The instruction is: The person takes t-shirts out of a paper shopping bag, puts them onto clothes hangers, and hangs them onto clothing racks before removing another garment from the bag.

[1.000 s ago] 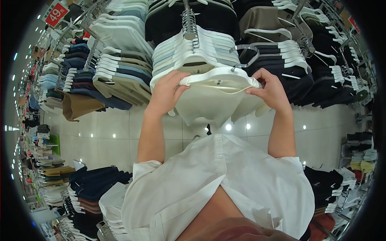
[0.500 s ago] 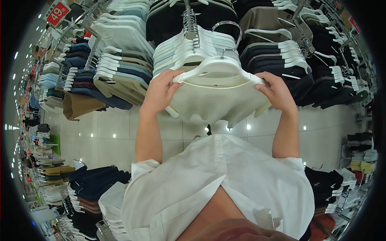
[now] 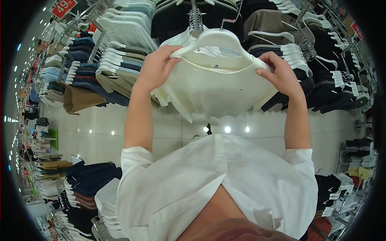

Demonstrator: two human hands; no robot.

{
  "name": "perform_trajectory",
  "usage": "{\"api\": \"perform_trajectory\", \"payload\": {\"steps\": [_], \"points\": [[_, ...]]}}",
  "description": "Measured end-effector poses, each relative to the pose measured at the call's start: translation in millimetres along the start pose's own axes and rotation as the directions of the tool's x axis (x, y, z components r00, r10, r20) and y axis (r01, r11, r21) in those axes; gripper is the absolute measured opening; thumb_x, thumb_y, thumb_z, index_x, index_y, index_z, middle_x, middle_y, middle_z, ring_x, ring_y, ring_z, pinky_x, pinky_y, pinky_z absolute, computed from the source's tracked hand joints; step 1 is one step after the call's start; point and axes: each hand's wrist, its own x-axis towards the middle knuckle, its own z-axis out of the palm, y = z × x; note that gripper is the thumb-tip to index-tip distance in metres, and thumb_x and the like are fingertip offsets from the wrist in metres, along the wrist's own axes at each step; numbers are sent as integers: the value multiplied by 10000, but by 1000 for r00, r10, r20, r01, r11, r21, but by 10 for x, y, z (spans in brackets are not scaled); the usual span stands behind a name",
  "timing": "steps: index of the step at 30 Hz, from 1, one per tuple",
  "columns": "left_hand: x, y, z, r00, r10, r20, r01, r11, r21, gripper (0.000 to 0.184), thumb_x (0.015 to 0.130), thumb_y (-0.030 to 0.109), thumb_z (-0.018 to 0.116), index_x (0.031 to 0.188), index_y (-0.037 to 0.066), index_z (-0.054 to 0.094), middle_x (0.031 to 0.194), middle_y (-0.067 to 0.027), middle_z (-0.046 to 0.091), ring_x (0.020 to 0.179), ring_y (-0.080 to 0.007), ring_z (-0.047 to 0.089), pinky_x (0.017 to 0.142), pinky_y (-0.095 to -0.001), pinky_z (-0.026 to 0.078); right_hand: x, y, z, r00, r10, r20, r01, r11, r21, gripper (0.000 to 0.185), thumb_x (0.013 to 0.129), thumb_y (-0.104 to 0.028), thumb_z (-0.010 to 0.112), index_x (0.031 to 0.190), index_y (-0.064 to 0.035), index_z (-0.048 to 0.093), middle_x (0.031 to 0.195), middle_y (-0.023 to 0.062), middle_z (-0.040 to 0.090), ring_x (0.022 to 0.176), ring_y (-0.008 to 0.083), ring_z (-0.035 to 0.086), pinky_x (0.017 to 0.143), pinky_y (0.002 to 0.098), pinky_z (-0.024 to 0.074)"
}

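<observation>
A cream T-shirt (image 3: 217,94) hangs on a white hanger (image 3: 219,39) between my two hands, its neckline facing me. My left hand (image 3: 156,67) pinches the left shoulder of the shirt at the hanger's end. At the other end, my right hand (image 3: 280,73) grips the right shoulder, thumb in front. A small dark mark shows inside the collar and another on the chest. The hanger's metal hook (image 3: 231,20) points up, close to the rack's metal arm (image 3: 196,22). More white hangers and pale garments sit behind the shirt, largely hidden.
White hangers with pale shirts (image 3: 124,28) hang at left, and dark garments (image 3: 293,60) hang at right. A brown garment (image 3: 80,98) hangs lower at left. Behind me stand racks with navy clothes (image 3: 94,178). Tiled floor (image 3: 161,128) lies below. A red price sign (image 3: 63,7) is at upper left.
Both hands have moved forward with the hanger and T-shirt, toward the rack's arm. The shirt front now shows more fully, and the hook stands higher in view.
</observation>
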Motion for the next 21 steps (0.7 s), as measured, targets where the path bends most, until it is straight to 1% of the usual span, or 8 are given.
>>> {"api": "perform_trajectory", "payload": {"steps": [1, 3, 6, 8, 12, 15, 18, 21], "points": [[25, -16, -28, 1000, 1, 3, -1, 1000, 19, 308, 963, 42, 676, 1269, 8, 672, 1121, -149, 709, 1010, -280, 674, 932, -345, 515, 31, 48, -18, 995, -103, 11, 103, 994, 23, 377, 922, -220, 790, 1195, 5, 659, 1057, 143, 722, 944, 277, 697, 861, 373, 543], [84, -67, -104, 1000, 6, 7, -7, 998, 58, 301, 974, 55, 673, 1272, 10, 675, 1124, -141, 719, 1014, -250, 676, 932, -338, 515, 97, 15, -96, 992, -111, 55, 112, 993, -31, 370, 948, -226, 760, 1215, 7, 656, 1072, 150, 718, 957, 278, 694, 866, 374, 543], [151, -182, -161, 998, 34, -57, -32, 999, 31, 282, 980, 121, 691, 1253, 53, 682, 1034, -118, 705, 842, -264, 674, 793, -343, 536, 191, 104, -124, 988, -153, 26, 154, 986, -58, 335, 993, -261, 710, 1179, 12, 653, 1041, 149, 703, 929, 279, 674, 840, 374, 532], [190, -178, -214, 996, 67, -64, -65, 997, 31, 284, 983, 127, 690, 1258, 57, 682, 1032, -110, 708, 863, -246, 671, 801, -338, 532, 255, 106, -150, 975, -220, 8, 219, 967, -126, 331, 1001, -275, 703, 1151, 15, 649, 1010, 148, 694, 905, 282, 663, 822, 374, 525], [316, -165, -344, 997, 57, -50, -57, 998, 13, 295, 985, 143, 694, 1268, 61, 682, 1066, -104, 707, 900, -241, 662, 823, -342, 526, 406, 75, -128, 979, -200, -51, 198, 979, -46, 313, 1014, -285, 690, 1109, 10, 642, 961, 143, 677, 869, 286, 651, 801, 368, 516], [400, -52, -476, 998, 51, -42, -46, 992, 114, 359, 970, 122, 706, 1316, 32, 670, 1136, -97, 736, 1040, -215, 682, 941, -327, 520, 507, 77, -108, 970, -218, -106, 214, 976, -52, 296, 1017, -282, 689, 1110, -4, 648, 951, 134, 676, 859, 270, 650, 800, 360, 515], [425, -96, -542, 961, 236, -145, -212, 963, 165, 459, 960, 137, 719, 1396, 42, 611, 1256, -110, 701, 1190, -236, 644, 1036, -340, 483, 558, 58, -149, 963, -229, -144, 223, 973, -58, 274, 1019, -270, 689, 1119, -18, 653, 950, 118, 678, 853, 244, 648, 799, 352, 512], [206, -305, -469, 834, 276, -478, -109, 931, 348, 562, 975, 151, 710, 1479, 12, 503, 1431, -142, 596, 1370, -256, 532, 1150, -378, 406, 523, -83, -250, 962, -221, -157, 212, 974, -73, 256, 1019, -248, 691, 1130, -19, 656, 944, 102, 676, 849, 220, 640, 793, 343, 508]]}}
